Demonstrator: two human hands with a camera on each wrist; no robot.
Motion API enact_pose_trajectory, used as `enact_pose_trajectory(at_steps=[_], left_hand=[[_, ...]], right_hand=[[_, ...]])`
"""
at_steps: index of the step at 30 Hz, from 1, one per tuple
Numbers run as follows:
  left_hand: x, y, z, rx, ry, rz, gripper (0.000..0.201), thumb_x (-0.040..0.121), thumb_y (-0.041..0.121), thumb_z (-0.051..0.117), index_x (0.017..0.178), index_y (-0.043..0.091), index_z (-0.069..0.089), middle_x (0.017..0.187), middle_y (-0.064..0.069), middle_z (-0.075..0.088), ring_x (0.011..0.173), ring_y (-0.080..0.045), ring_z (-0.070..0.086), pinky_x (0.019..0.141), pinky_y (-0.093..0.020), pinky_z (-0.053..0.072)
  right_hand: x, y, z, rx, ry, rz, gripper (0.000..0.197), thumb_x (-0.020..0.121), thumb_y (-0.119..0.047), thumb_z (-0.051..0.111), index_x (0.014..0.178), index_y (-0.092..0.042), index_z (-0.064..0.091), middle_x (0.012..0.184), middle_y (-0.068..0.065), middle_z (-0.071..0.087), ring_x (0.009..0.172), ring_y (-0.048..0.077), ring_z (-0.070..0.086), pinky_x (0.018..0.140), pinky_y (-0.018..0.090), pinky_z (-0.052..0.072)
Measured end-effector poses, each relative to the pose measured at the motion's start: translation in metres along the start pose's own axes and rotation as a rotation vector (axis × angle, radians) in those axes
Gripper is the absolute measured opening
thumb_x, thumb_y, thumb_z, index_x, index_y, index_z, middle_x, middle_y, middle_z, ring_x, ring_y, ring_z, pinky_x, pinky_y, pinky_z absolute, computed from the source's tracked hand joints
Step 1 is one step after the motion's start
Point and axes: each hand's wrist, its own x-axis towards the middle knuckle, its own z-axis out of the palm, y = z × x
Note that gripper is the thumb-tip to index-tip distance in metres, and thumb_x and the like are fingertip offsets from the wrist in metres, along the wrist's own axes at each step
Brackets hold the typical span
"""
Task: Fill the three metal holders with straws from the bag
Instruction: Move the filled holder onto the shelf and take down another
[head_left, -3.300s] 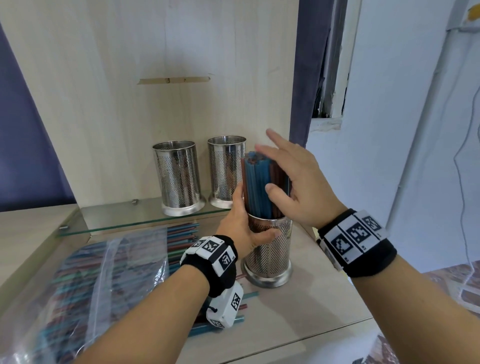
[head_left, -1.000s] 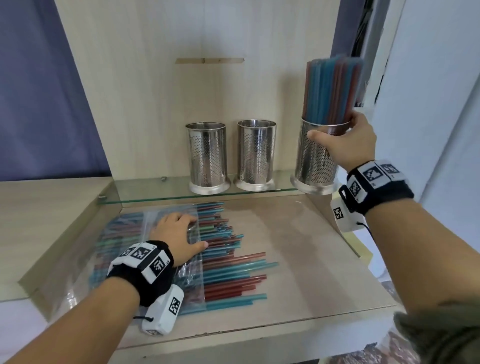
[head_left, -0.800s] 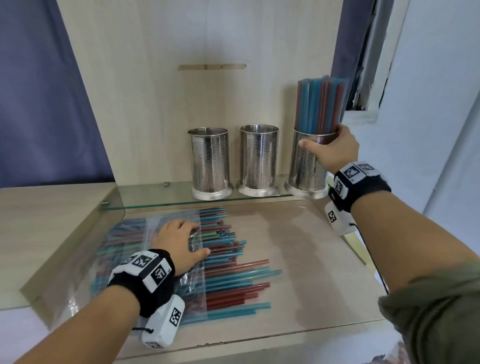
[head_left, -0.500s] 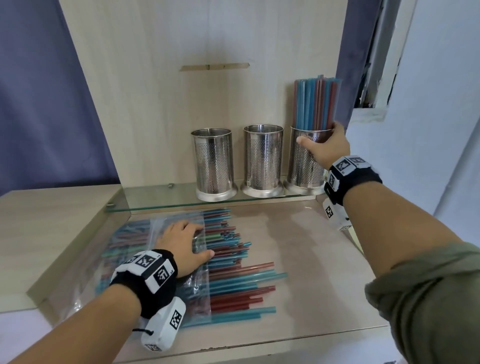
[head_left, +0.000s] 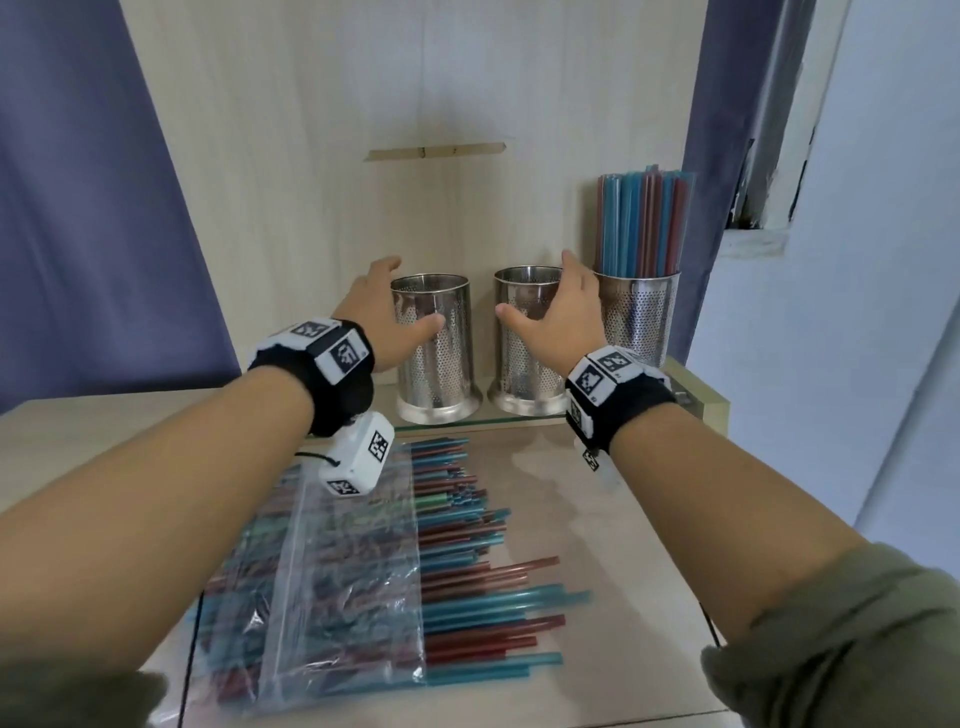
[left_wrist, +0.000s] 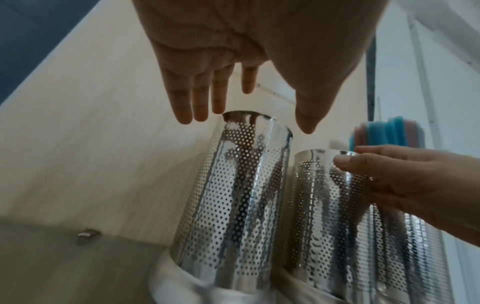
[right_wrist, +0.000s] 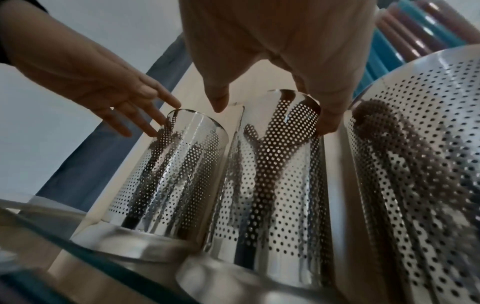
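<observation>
Three perforated metal holders stand in a row on a glass shelf (head_left: 524, 420). The right holder (head_left: 640, 317) is packed with upright blue and red straws (head_left: 644, 223). The left holder (head_left: 434, 358) and middle holder (head_left: 524, 364) look empty. My left hand (head_left: 415, 293) is spread around the left holder's rim, with its straight fingers (left_wrist: 197, 102) just above the left holder (left_wrist: 233, 185). My right hand (head_left: 535, 285) straddles the middle holder (right_wrist: 267, 185), thumb in front and fingers (right_wrist: 328, 121) between it and the filled holder (right_wrist: 415, 144). Neither hand holds anything.
A clear plastic bag (head_left: 332, 561) of straws lies on the wooden counter below the shelf. Loose blue and red straws (head_left: 483, 582) spill out of its right side. A wooden back panel (head_left: 415, 104) rises behind the holders, and the counter's right edge drops off near the filled holder.
My right hand let go of the filled holder, which now stands at the shelf's right end. My left hand lifted off the bag. Both hands moved to the two empty holders.
</observation>
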Motion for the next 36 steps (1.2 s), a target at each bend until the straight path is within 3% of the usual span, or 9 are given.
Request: enact_pose_trajectory(at_steps=[5,8,10,16,19,23,27,31,36], left_hand=[[0.027,-0.001,0.022,0.049,0.021,-0.066,0.096,0.078,0.061,0.067,0.148,0.011,0.025,0.144,-0.016,0.041,0.126,-0.032,0.049,0.103,-0.042,0.043],[0.033,-0.008,0.032,0.040,0.064,-0.061,0.085,0.071,0.068,0.068,0.129,0.009,0.046,0.126,-0.015,0.055,0.110,-0.030,0.057,0.091,-0.039,0.048],[0.033,-0.012,0.036,0.012,0.079,-0.070,0.079,0.071,0.065,0.071,0.123,0.010,0.048,0.119,-0.011,0.058,0.105,-0.029,0.058,0.088,-0.038,0.048],[0.037,-0.014,0.036,-0.025,0.056,-0.106,0.083,0.069,0.060,0.076,0.128,0.011,0.046,0.123,-0.010,0.058,0.107,-0.028,0.059,0.089,-0.039,0.050],[0.036,-0.013,0.035,-0.025,0.051,-0.113,0.084,0.070,0.059,0.076,0.130,0.010,0.044,0.125,-0.010,0.057,0.108,-0.029,0.059,0.091,-0.040,0.049],[0.035,-0.014,0.035,-0.019,0.054,-0.121,0.087,0.070,0.061,0.075,0.133,0.010,0.042,0.126,-0.011,0.057,0.109,-0.029,0.058,0.092,-0.040,0.049],[0.033,-0.014,0.036,-0.026,0.072,-0.102,0.087,0.068,0.062,0.075,0.132,0.012,0.044,0.125,-0.009,0.058,0.107,-0.028,0.059,0.091,-0.038,0.049],[0.032,-0.010,0.031,-0.032,0.056,-0.098,0.082,0.070,0.058,0.077,0.131,0.012,0.046,0.120,-0.007,0.061,0.100,-0.025,0.060,0.082,-0.034,0.047],[0.027,-0.007,0.026,-0.026,0.024,-0.105,0.082,0.072,0.056,0.076,0.134,0.013,0.044,0.122,-0.006,0.061,0.103,-0.025,0.060,0.080,-0.032,0.043]], right_hand=[[0.002,0.007,0.003,0.086,-0.017,0.109,0.113,0.078,-0.044,0.079,0.156,-0.013,0.004,0.159,0.015,0.022,0.146,0.027,0.027,0.116,0.038,0.026],[0.003,0.013,-0.001,0.074,-0.005,0.111,0.109,0.077,-0.043,0.081,0.155,-0.012,0.012,0.155,0.013,0.030,0.142,0.026,0.033,0.114,0.037,0.030],[0.003,0.013,-0.003,0.078,-0.002,0.109,0.105,0.076,-0.042,0.082,0.153,-0.012,0.017,0.151,0.012,0.036,0.137,0.026,0.039,0.111,0.036,0.033],[0.004,0.015,0.001,0.155,-0.055,0.133,0.105,0.075,-0.035,0.083,0.151,-0.016,0.014,0.137,0.011,0.049,0.123,0.025,0.051,0.096,0.027,0.037],[-0.001,0.011,-0.012,0.150,-0.064,0.118,0.105,0.071,-0.038,0.086,0.148,-0.018,0.018,0.133,0.007,0.055,0.122,0.024,0.054,0.100,0.030,0.040],[-0.025,-0.002,-0.051,0.151,-0.043,0.033,0.107,0.069,-0.039,0.087,0.149,-0.020,0.019,0.111,-0.012,0.052,0.107,0.013,0.054,0.089,0.024,0.041],[-0.071,0.008,-0.092,0.127,-0.113,0.067,0.120,0.062,-0.043,0.090,0.154,-0.023,0.016,0.125,-0.013,0.050,0.116,0.007,0.049,0.101,0.026,0.039],[-0.111,0.048,-0.098,0.138,-0.144,0.121,0.122,0.054,-0.040,0.094,0.152,-0.018,0.025,0.134,-0.006,0.051,0.122,0.014,0.052,0.105,0.032,0.043],[-0.129,0.085,-0.081,0.141,-0.162,0.160,0.131,0.032,-0.062,0.092,0.145,-0.031,0.033,0.137,-0.001,0.050,0.123,0.018,0.055,0.103,0.044,0.049]])
